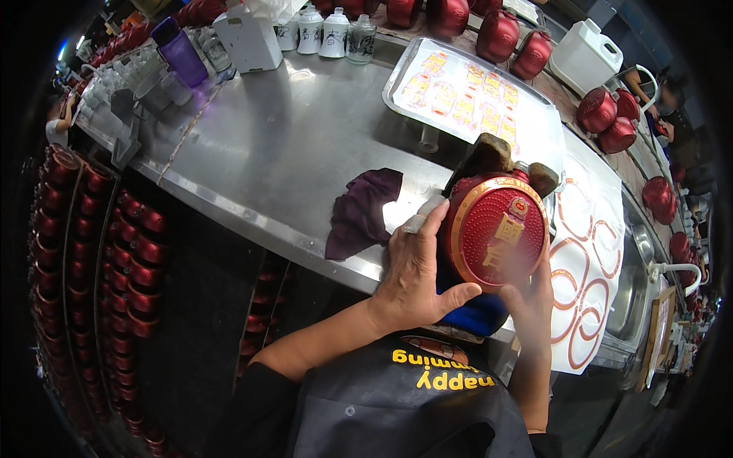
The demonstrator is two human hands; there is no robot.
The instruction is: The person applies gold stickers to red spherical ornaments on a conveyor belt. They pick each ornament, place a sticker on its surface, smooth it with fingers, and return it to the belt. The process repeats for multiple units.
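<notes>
A round, flattened red bottle (479,226) with a gold rim band and raised gold characters lies face up before me, its neck pointing away. My left hand (412,273) grips its left side, index finger along the edge and thumb stretched below the rim. At the lower right, my right hand (532,301) clasps the bottle, its thumb slightly blurred near the lower face. Two worn brown pads (489,155) flank the neck. Beneath the bottle shows a blue support (475,317). To the left of my left hand, a crumpled dark purple cloth (365,214) lies on the metal table.
Beyond the bottle, a metal tray (392,91) holds a sheet of red-and-gold decals. On the right, a white sheet (574,351) carries several ring-shaped decals. Red bottles (498,37) and a white jug (585,55) stand farther back. Racks of red bottles (145,271) fill the left.
</notes>
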